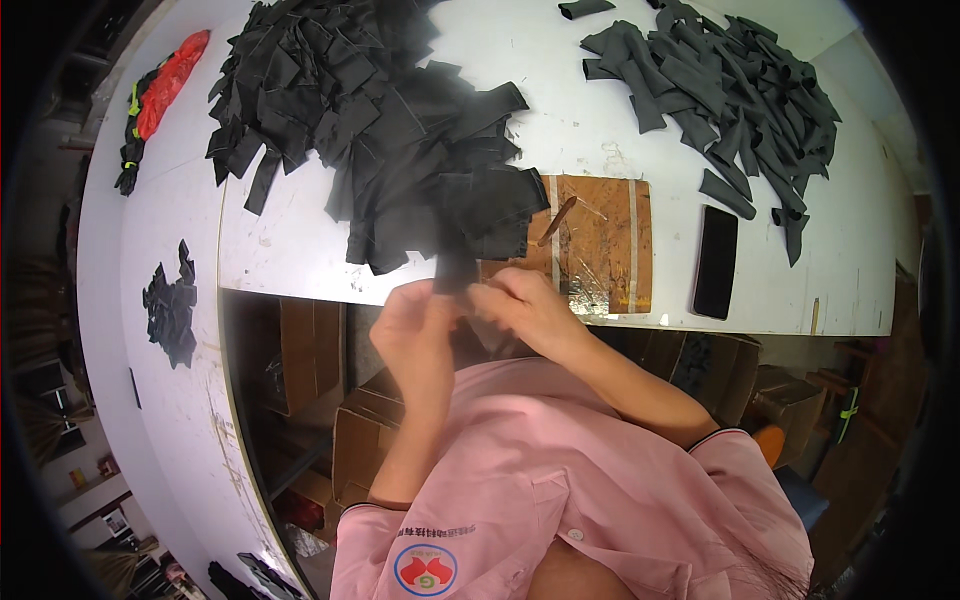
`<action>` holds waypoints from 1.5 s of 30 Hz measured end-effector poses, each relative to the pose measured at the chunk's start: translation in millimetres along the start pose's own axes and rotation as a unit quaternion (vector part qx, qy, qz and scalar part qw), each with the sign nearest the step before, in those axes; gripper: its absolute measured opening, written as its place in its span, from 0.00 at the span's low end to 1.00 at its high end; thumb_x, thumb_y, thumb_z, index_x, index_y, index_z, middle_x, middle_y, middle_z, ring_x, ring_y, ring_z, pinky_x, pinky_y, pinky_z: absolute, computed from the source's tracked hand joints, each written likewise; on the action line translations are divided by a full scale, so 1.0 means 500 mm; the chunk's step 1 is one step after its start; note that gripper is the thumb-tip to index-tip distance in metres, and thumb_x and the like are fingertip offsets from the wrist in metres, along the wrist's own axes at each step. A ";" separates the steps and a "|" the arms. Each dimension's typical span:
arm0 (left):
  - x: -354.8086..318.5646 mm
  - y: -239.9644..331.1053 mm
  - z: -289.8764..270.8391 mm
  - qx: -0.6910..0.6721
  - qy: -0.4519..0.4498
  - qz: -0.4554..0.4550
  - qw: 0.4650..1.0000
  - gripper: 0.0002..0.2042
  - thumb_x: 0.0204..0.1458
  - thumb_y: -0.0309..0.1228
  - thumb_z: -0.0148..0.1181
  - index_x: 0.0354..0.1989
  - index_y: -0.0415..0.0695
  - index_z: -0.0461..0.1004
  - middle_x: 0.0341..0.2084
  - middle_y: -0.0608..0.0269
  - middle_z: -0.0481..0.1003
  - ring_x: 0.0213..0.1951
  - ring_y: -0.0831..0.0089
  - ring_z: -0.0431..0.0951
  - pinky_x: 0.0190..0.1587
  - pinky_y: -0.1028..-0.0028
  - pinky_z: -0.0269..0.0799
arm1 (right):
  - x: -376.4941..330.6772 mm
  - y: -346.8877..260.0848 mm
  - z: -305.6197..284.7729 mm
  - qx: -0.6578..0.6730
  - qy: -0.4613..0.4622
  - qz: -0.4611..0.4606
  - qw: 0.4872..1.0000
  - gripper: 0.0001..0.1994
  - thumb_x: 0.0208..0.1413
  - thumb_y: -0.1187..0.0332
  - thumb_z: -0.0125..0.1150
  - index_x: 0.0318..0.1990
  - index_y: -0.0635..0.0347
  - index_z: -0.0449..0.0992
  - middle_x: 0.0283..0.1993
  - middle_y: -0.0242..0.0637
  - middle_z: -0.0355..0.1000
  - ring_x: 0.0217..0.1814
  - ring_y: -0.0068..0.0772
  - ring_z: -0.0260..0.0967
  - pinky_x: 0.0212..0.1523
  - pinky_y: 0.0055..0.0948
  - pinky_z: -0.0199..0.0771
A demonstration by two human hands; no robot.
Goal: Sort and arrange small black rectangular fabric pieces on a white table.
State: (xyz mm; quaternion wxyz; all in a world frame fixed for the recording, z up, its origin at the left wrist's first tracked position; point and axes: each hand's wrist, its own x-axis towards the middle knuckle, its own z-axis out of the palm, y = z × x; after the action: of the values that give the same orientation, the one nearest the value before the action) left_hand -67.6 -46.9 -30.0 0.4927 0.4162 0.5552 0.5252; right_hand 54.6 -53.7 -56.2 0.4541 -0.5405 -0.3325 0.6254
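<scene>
Close together at the table's front edge, both of my hands pinch a small black fabric piece (456,273). My left hand (414,318) grips its lower left side with bent fingers. From the other side, my right hand (527,308) has its thumb and fingers closed on the lower right. The piece's lower end is partly hidden by the fingers and blurred. Just beyond, a large heap of flat black fabric pieces (390,140) spreads over the white table (290,255). Right of the heap lies a brown cardboard sheet (610,235) with tape strips, and a narrow brown blade-like thing (558,221) rests on it.
A black phone (716,262) lies right of the cardboard. Farther back is a pile of narrow, tube-like black fabric pieces (730,95). At left are a small black fabric pile (172,305) and a red plastic bag (175,85). Cardboard boxes (312,355) stand beneath the table.
</scene>
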 end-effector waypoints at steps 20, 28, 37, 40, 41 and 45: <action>-0.003 0.016 0.008 -0.226 -0.109 -0.162 0.954 0.09 0.39 0.14 0.50 0.31 0.38 0.65 0.18 0.65 0.70 0.09 0.89 0.51 0.11 0.87 0.43 | -0.020 -0.021 -0.016 -0.185 0.049 -0.272 0.943 0.04 0.40 0.79 0.56 0.26 0.68 0.68 0.25 0.35 0.62 0.22 0.29 0.62 0.22 0.25 0.62; 0.005 -0.012 0.029 0.050 -0.009 0.141 0.989 0.13 0.37 0.12 0.44 0.33 0.35 0.68 0.24 0.68 0.68 0.14 0.90 0.57 0.14 0.89 0.50 | -0.020 -0.013 -0.032 0.333 -0.243 0.081 0.908 0.03 0.48 0.73 0.54 0.31 0.60 0.69 0.22 0.24 0.60 0.21 0.15 0.51 0.22 0.15 0.51; -0.003 0.029 0.006 -0.003 -0.195 -0.020 0.981 0.17 0.38 0.10 0.46 0.39 0.33 0.63 0.25 0.63 0.71 0.26 0.83 0.70 0.29 0.88 0.63 | -0.027 0.013 -0.051 0.193 -0.139 -0.043 0.970 0.09 0.50 0.66 0.52 0.24 0.60 0.67 0.20 0.25 0.59 0.23 0.15 0.55 0.25 0.14 0.55; 0.000 0.058 -0.014 -0.065 -0.396 -0.126 0.907 0.21 0.38 0.13 0.56 0.44 0.32 0.60 0.26 0.61 0.72 0.28 0.81 0.71 0.29 0.87 0.64 | -0.069 0.014 -0.052 0.176 -0.148 -0.045 0.972 0.09 0.49 0.66 0.54 0.23 0.61 0.66 0.25 0.26 0.59 0.27 0.16 0.57 0.30 0.16 0.57; 0.001 0.060 -0.020 -0.066 -0.395 -0.127 0.908 0.21 0.38 0.13 0.56 0.44 0.32 0.60 0.26 0.61 0.72 0.28 0.81 0.71 0.29 0.87 0.64 | -0.080 0.015 -0.051 0.180 -0.142 -0.059 0.972 0.10 0.49 0.66 0.55 0.23 0.61 0.65 0.27 0.27 0.59 0.28 0.17 0.57 0.31 0.16 0.58; -0.022 0.072 -0.035 -0.148 -0.498 -0.272 0.810 0.27 0.38 0.11 0.51 0.52 0.36 0.56 0.29 0.62 0.71 0.32 0.81 0.69 0.33 0.84 0.63 | -0.097 -0.004 -0.056 0.117 -0.152 -0.118 0.974 0.10 0.48 0.66 0.57 0.24 0.62 0.67 0.30 0.28 0.58 0.34 0.18 0.56 0.35 0.18 0.58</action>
State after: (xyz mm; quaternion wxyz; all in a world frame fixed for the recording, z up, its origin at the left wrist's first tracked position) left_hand -84.9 -56.8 6.0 0.8800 0.3746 0.2400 0.1663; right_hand 82.4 -100.2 -41.8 0.5286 -0.3391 -0.3835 0.6772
